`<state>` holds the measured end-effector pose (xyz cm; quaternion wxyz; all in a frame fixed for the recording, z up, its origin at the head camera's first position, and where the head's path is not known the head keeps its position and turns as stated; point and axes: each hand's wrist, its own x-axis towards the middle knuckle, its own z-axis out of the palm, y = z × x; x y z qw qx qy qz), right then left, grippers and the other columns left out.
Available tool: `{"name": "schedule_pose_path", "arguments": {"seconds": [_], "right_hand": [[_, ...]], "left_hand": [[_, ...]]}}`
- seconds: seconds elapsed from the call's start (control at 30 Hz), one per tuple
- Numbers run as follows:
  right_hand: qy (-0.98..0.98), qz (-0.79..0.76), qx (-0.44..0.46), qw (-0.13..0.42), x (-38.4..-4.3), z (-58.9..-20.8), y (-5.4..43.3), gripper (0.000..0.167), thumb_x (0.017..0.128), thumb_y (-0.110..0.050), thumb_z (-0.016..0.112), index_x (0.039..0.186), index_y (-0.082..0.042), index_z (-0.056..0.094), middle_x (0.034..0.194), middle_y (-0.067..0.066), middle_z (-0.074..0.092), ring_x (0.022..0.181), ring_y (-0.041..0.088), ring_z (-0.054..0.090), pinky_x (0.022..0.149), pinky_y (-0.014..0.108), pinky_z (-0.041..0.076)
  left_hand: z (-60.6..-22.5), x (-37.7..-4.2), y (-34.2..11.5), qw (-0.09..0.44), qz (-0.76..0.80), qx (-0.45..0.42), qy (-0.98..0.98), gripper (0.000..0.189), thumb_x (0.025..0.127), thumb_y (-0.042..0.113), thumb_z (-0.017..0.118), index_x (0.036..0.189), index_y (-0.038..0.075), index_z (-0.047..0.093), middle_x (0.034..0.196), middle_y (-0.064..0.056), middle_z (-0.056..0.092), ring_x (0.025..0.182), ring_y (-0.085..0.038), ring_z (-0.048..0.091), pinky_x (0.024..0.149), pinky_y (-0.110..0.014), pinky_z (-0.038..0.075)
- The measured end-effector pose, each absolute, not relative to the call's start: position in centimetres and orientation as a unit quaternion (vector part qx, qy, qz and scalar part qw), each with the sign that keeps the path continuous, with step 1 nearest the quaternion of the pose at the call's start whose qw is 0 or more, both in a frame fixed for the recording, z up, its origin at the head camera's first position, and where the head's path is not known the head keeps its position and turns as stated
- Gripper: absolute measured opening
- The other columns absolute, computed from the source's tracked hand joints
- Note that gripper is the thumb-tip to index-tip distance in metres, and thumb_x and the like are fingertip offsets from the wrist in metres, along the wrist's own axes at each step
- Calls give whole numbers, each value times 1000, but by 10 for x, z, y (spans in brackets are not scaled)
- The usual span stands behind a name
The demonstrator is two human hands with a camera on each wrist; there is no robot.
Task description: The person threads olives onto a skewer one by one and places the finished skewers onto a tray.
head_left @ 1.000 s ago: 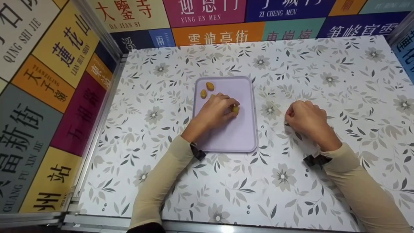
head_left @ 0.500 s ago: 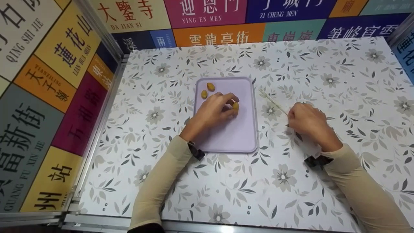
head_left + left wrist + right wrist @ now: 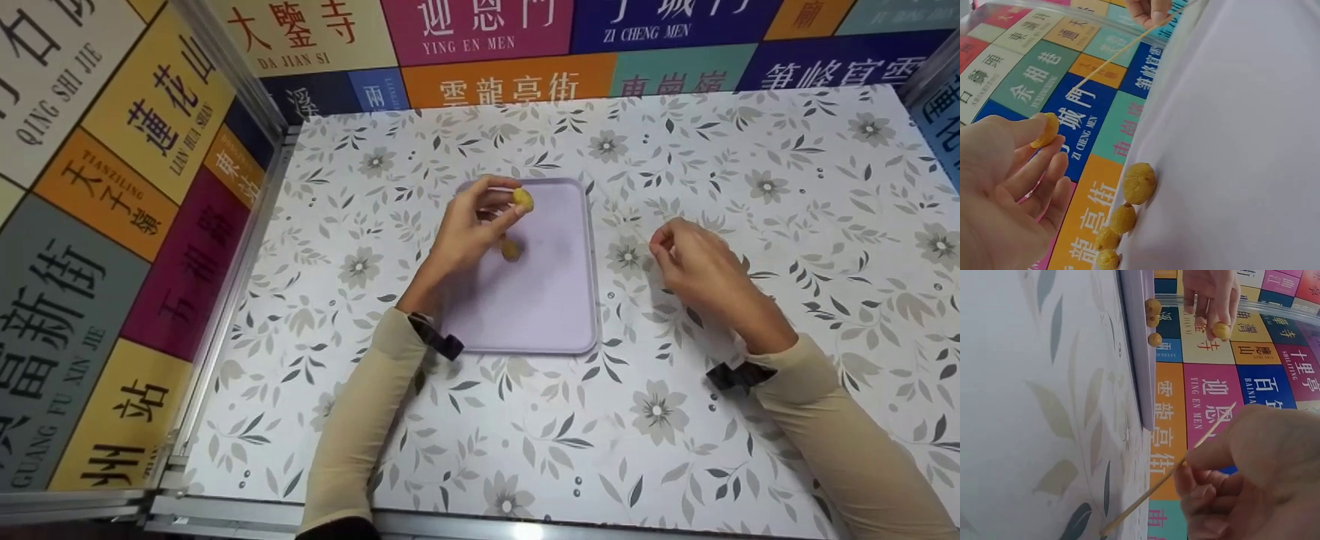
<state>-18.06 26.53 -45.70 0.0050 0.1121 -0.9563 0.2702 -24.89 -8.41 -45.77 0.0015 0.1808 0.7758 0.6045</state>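
My left hand [image 3: 465, 229] is raised over the lilac tray [image 3: 547, 307] and pinches a peeled chestnut [image 3: 523, 199], yellow and creased, between thumb and fingertips. Another chestnut [image 3: 511, 250] lies on the tray below; the hand hides the others in the head view. Several chestnuts [image 3: 1140, 183] show on the tray in the left wrist view. To the right of the tray, my right hand [image 3: 694, 255] is above the table and pinches a thin bamboo skewer [image 3: 1145, 496] between thumb and finger. The skewer's tip points toward the left hand in the right wrist view.
The table [image 3: 420, 435] has a white cover with grey flowers and leaves. Panels with large printed characters [image 3: 495, 82] stand along its back and left sides. A metal rail [image 3: 225, 330] edges the left side.
My left hand has lifted a chestnut off the tray, moving up and turning its fingertips upward. My right hand has risen slightly and turned the skewer, which lay toward the tray before.
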Motion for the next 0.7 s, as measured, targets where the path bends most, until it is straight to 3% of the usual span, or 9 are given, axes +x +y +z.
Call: {"name": "schedule_pose_path", "arguments": {"seconds": [0.13,0.3,0.57,0.7], "right_hand": [[-948,259,176,53,-180,-461,260,8,108,-10,61,112,-3,63,101,12,67,80,26,59,70,38,43],[-943,240,219,78,-177,-463,254,6,108,-12,65,112,-7,64,99,8,66,74,21,54,64,37,42],[-948,220,224,53,-173,-464,250,8,107,-14,66,114,-11,64,105,4,69,80,19,61,67,38,47],[-951,218,215,40,-173,-464,249,9,107,-15,67,114,-11,64,106,5,69,83,22,64,69,40,49]], "left_hand": [[-456,-249,-86,0,638,167,752,38,101,23,80,134,10,68,118,-5,82,104,-33,75,86,-53,62],[-456,-250,-87,-14,647,157,746,37,99,23,83,130,9,67,116,-7,81,103,-20,74,98,-40,59],[-456,-248,-85,-9,651,161,742,37,96,21,86,124,10,66,111,-6,81,95,-21,71,86,-36,58],[-456,-247,-84,-13,644,168,746,36,96,23,86,124,12,66,111,-4,82,95,-20,71,87,-36,57]]}}
